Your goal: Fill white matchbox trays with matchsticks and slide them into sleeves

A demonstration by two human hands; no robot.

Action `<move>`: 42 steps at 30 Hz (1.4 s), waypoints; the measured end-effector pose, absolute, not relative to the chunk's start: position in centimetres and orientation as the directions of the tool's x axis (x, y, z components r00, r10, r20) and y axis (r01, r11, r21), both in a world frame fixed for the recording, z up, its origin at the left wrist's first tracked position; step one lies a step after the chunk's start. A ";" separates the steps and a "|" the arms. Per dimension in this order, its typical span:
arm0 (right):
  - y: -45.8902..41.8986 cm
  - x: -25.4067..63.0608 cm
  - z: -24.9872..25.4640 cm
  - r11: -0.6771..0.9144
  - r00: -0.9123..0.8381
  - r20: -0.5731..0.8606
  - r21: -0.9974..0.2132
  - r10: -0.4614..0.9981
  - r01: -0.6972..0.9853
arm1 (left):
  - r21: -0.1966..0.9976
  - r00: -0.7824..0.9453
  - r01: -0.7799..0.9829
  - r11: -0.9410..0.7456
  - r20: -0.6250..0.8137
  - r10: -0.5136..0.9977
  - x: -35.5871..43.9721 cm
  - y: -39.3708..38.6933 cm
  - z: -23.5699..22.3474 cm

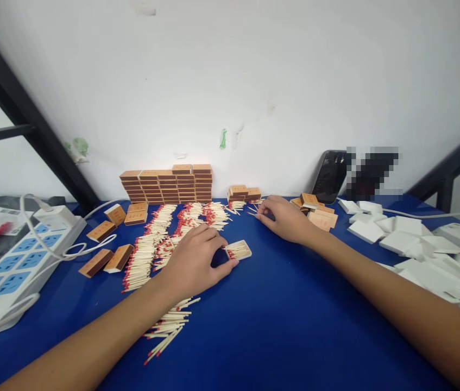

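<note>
My left hand (197,254) grips the left end of a small white matchbox tray (244,257) between thumb and fingers. Inside the tray lie matches (238,250) with pale sticks. Farther back, my right hand (284,218) is bent in a pinch at a few loose red-tipped matches (251,212); its fingertips are partly hidden. Rows of loose matches (144,258) spread behind and left of my left hand, partly covered by it. A smaller bunch of matches (168,328) lies nearer, beside my left forearm.
Stacked matchboxes (167,187) stand against the wall, with more boxes (101,231) at left. A power strip (21,266) and cables take the left edge. White trays (421,244) pile up on the right, near a black phone (329,176) and several orange boxes (311,201).
</note>
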State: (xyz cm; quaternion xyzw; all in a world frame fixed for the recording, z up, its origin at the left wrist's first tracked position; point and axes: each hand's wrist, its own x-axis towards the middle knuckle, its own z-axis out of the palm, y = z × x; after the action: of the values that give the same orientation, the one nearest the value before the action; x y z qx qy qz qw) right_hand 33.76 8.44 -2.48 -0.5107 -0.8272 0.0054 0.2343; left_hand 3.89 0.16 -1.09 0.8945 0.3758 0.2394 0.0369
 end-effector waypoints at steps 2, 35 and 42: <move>8.6 33.5 -2.8 0.461 -0.343 0.395 -0.260 0.852 0.848 | 0.249 0.603 0.653 -0.716 0.401 0.690 3.9 0.2 -1.1; 8.9 33.5 -3.3 0.442 -0.320 0.405 -0.253 0.856 0.861 | 0.236 0.609 0.656 -0.717 0.395 0.687 3.9 0.1 -0.9; 8.7 33.6 -2.7 0.485 -0.388 0.358 -0.239 0.849 0.841 | 0.247 0.607 0.658 -0.711 0.384 0.696 4.0 0.1 -0.8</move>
State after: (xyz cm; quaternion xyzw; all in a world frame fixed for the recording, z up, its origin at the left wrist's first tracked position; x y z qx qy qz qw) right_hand 33.56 8.69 -2.70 -0.5073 -0.8331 0.0092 0.2204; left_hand 3.99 0.14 -0.84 0.8955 0.3780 0.2314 0.0400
